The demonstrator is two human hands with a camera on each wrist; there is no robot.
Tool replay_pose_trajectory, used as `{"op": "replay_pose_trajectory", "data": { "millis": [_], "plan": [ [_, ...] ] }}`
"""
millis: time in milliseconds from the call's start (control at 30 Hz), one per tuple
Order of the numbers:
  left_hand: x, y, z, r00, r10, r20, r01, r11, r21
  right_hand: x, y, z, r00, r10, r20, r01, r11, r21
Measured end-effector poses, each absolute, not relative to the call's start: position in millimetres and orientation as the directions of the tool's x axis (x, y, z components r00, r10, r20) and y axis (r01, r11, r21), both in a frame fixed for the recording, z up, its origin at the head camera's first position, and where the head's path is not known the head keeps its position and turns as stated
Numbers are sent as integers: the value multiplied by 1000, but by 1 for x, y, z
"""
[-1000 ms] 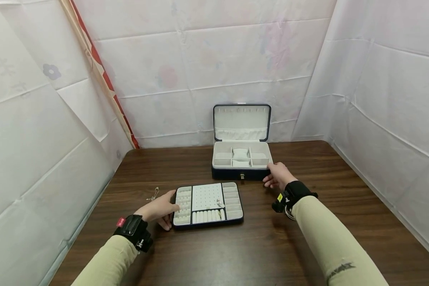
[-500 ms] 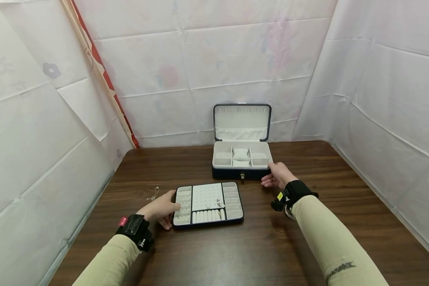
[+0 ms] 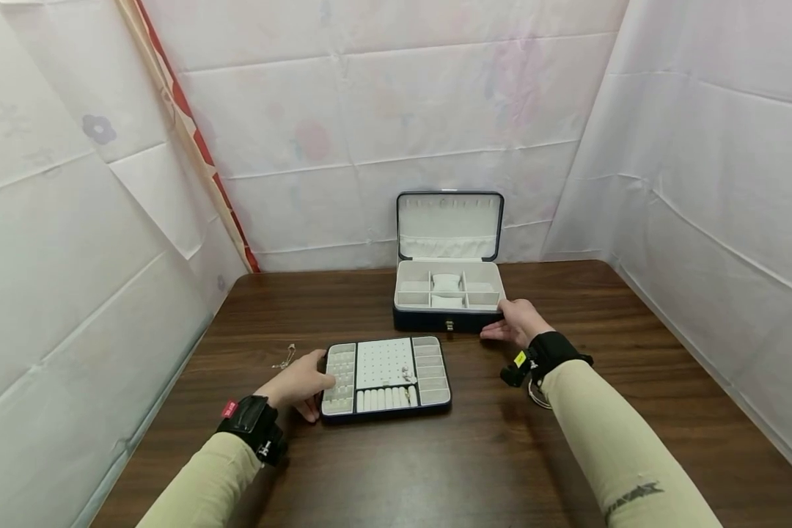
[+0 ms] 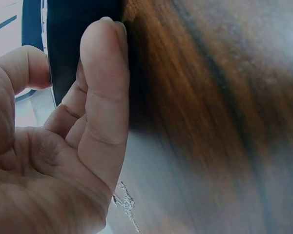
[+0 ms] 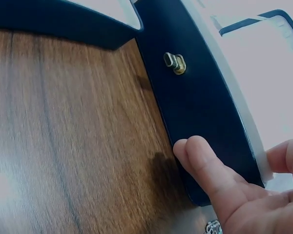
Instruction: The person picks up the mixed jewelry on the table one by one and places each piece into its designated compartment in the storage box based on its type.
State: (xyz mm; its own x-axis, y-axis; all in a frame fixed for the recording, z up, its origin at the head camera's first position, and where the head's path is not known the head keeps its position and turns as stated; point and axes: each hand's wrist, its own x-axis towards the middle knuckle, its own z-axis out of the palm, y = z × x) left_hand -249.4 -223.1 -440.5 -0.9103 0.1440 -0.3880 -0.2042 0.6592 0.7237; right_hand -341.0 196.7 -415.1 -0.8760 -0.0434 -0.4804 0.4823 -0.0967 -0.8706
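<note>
A shallow navy jewelry tray (image 3: 383, 364) with a white lining lies flat on the table. My left hand (image 3: 301, 382) holds its left end, thumb on the rim and fingers along the dark side (image 4: 63, 53). Some small jewelry (image 3: 405, 375) sits on the tray's pegboard and ring rolls. Behind it stands a navy jewelry box (image 3: 447, 321), lid raised, with small cushions (image 3: 446, 283) in its middle compartments. My right hand (image 3: 516, 323) pinches the box's front right corner, thumb over the rim and fingers against the front face (image 5: 205, 92), right of the gold clasp (image 5: 176, 63).
A thin silvery chain (image 3: 285, 358) lies on the brown wooden table (image 3: 409, 469), left of the tray and close to my left hand. White patterned sheets (image 3: 310, 103) hang behind the table and along both sides.
My right hand's fingers have shifted slightly left along the box front and straightened. The left hand keeps its hold on the tray. Tray and box stay in place.
</note>
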Motion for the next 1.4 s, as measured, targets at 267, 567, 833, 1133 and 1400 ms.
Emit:
{"op": "replay_pose_trajectory", "data": {
  "millis": [267,567,833,1133,1400],
  "plan": [
    [-251,-225,-441,-905,194,-378,-167,655,737,-336,197,-406,-868,-47,-495,496,-154,-855],
    [-250,-231,-439,-904,229,-361,-155,611,776,-333,202,-408,-859,-47,-509,510,-151,-847],
    [-248,-239,-435,-917,217,-335,-137,617,775,-330,207,-412,-861,-39,-507,507,-124,-853],
    [-246,-260,-426,-924,197,-327,-126,651,748,-323,208,-407,-858,-23,-514,513,-113,-851],
    [-242,-289,-412,-929,207,-306,-112,630,768,-319,209,-406,-858,-27,-513,511,-148,-847]
  ]
}}
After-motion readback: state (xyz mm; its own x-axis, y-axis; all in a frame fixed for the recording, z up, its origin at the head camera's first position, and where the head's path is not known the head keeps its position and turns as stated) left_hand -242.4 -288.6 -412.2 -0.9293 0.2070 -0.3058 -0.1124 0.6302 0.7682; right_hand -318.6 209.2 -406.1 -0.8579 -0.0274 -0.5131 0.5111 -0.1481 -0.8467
